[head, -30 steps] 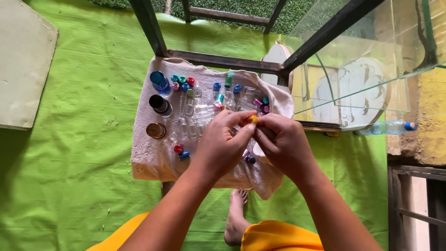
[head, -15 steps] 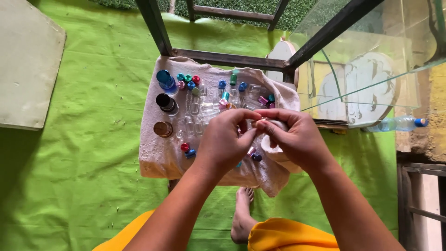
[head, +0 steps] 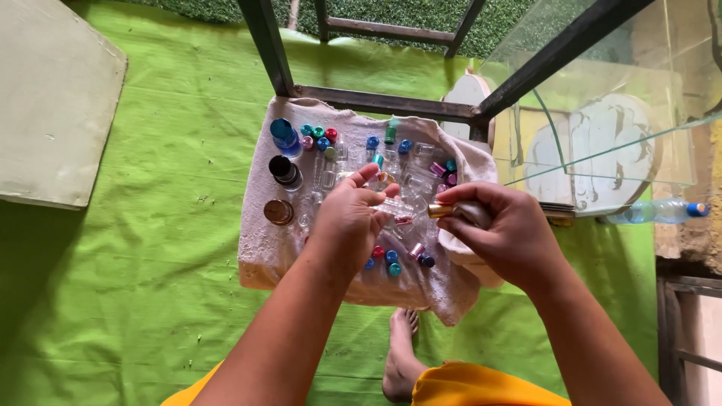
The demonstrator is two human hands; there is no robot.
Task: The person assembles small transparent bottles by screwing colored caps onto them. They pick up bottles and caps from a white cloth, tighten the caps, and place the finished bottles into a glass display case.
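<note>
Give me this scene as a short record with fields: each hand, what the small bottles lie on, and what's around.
left hand: pinching a small clear bottle
right hand: gripping a gold-capped bottle
work surface: beige towel strewn with small clear vials and coloured caps
underlay: green cloth
nearby: glass panels in a dark metal frame; plastic bottle at right

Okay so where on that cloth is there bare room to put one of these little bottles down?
Bare patches: the towel's left edge below the gold-capped jar, and its near edge under the loose caps. The middle, around the left hand and right hand, is crowded with small vials.
</note>
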